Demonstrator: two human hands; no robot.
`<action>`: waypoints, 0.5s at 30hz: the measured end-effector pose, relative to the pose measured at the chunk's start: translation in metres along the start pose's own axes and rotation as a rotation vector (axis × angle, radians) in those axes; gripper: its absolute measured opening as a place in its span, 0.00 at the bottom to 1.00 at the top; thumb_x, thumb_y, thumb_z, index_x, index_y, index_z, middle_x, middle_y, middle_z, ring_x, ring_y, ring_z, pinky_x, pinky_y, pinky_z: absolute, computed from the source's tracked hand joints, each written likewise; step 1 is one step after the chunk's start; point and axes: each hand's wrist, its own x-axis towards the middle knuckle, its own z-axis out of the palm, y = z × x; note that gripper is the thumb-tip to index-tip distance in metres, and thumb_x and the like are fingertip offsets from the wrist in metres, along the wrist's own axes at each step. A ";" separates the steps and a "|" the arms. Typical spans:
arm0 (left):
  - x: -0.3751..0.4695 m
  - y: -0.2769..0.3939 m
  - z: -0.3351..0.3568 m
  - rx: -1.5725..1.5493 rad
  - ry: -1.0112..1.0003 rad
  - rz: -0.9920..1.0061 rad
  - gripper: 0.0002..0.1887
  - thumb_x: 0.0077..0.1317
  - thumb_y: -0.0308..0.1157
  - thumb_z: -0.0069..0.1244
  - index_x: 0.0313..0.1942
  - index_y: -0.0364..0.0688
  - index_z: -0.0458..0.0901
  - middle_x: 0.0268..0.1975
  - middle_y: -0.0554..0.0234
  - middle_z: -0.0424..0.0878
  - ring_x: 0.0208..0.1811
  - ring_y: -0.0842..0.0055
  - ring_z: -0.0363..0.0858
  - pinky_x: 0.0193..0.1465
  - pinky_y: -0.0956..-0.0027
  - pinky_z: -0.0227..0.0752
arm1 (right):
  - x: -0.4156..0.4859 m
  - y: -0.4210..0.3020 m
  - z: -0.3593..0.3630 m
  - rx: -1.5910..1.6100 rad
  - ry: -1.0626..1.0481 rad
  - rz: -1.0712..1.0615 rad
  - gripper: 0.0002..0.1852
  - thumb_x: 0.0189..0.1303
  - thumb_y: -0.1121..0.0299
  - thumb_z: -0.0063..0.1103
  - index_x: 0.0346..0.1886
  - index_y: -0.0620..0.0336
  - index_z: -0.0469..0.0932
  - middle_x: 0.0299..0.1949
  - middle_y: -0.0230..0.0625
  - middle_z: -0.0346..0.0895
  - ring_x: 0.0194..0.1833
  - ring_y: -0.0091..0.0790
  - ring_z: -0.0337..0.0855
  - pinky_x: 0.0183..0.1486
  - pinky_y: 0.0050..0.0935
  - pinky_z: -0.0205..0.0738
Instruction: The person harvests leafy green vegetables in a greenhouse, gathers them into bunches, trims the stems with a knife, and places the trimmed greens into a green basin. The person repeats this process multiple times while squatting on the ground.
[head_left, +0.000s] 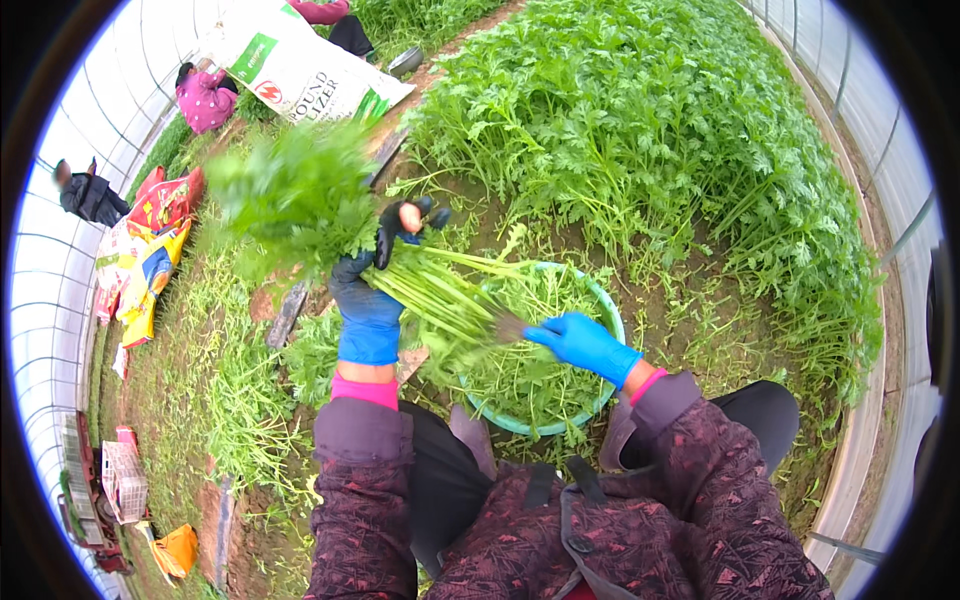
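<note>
My left hand (375, 277), in a blue glove with a dark, worn one over its fingers, is closed round a bunch of leafy greens (442, 292). The blurred leaves fan out to the upper left, and the pale stems point to the lower right. At the root end of the stems is my right hand (581, 346) in a blue glove, its fingertips on the brownish roots; whether they pinch them cannot be made out. Under the stems, between my boots, stands a round green-rimmed tub (616, 322) holding loose greens and trimmings (540, 375).
A dense bed of leafy greens (645, 135) grows ahead and to the right. Cut plants (247, 412) lie on the ground at left. A large white printed sack (315, 64), colourful bags (157, 247), a crate (124, 480) and several people are farther off, inside a plastic-covered greenhouse.
</note>
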 end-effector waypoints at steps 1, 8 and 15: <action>0.001 0.003 -0.004 -0.050 0.003 0.033 0.16 0.57 0.39 0.47 0.37 0.33 0.74 0.59 0.35 0.72 0.63 0.45 0.68 0.71 0.36 0.49 | -0.003 0.016 -0.004 -0.302 -0.036 0.102 0.28 0.64 0.41 0.49 0.40 0.58 0.84 0.29 0.44 0.82 0.31 0.42 0.83 0.35 0.39 0.74; 0.009 -0.008 -0.023 0.079 0.570 -0.079 0.11 0.67 0.34 0.50 0.44 0.38 0.81 0.47 0.54 0.83 0.52 0.62 0.80 0.57 0.61 0.72 | -0.021 0.049 -0.039 0.517 0.278 0.322 0.26 0.65 0.44 0.53 0.44 0.60 0.83 0.30 0.36 0.84 0.22 0.26 0.75 0.28 0.28 0.71; 0.023 -0.048 -0.006 0.334 0.786 -0.180 0.10 0.67 0.32 0.52 0.46 0.40 0.81 0.46 0.59 0.84 0.47 0.65 0.82 0.52 0.56 0.77 | -0.003 -0.008 -0.008 0.532 0.169 0.034 0.26 0.65 0.45 0.52 0.32 0.62 0.83 0.24 0.36 0.80 0.22 0.27 0.73 0.27 0.28 0.67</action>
